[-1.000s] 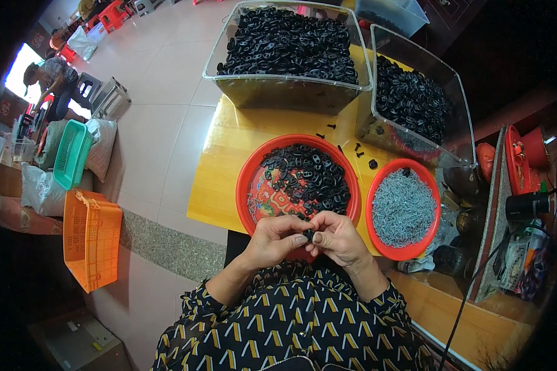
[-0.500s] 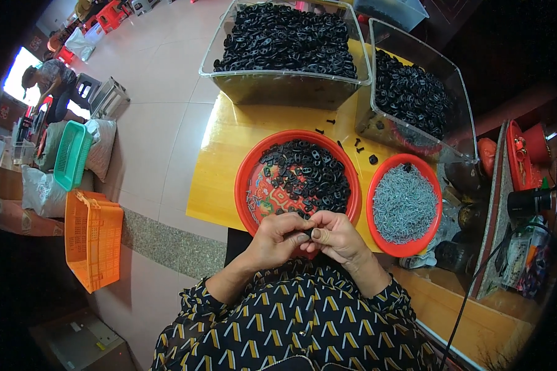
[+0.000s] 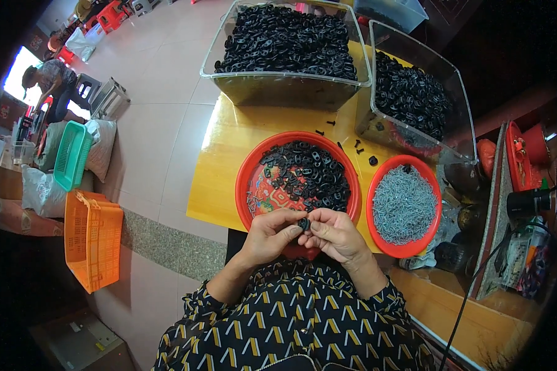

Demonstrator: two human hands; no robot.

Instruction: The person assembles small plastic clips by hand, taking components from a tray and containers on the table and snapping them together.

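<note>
A small black plastic part [image 3: 304,224] is pinched between the fingertips of my left hand [image 3: 271,235] and my right hand [image 3: 335,234]. Both hands are closed and meet over the near rim of a round red tray [image 3: 241,185]. Inside that tray lie many loose black plastic parts [image 3: 325,176], heaped toward its right side, with a few screws at the left. To the right stands a smaller red tray [image 3: 371,216] full of silvery screws [image 3: 404,204]. My fingers partly hide the held part, so its exact shape is unclear.
Two clear bins [image 3: 291,93] [image 3: 408,127] heaped with black parts stand at the back of the yellow table [image 3: 213,179]. Several loose black pieces [image 3: 359,147] lie before them. Orange [image 3: 93,241] and green baskets [image 3: 72,154] are at left, where another person [image 3: 52,83] bends over.
Both hands have shifted slightly upward and their fingers have turned a little, so the black part now shows more plainly between the fingertips.
</note>
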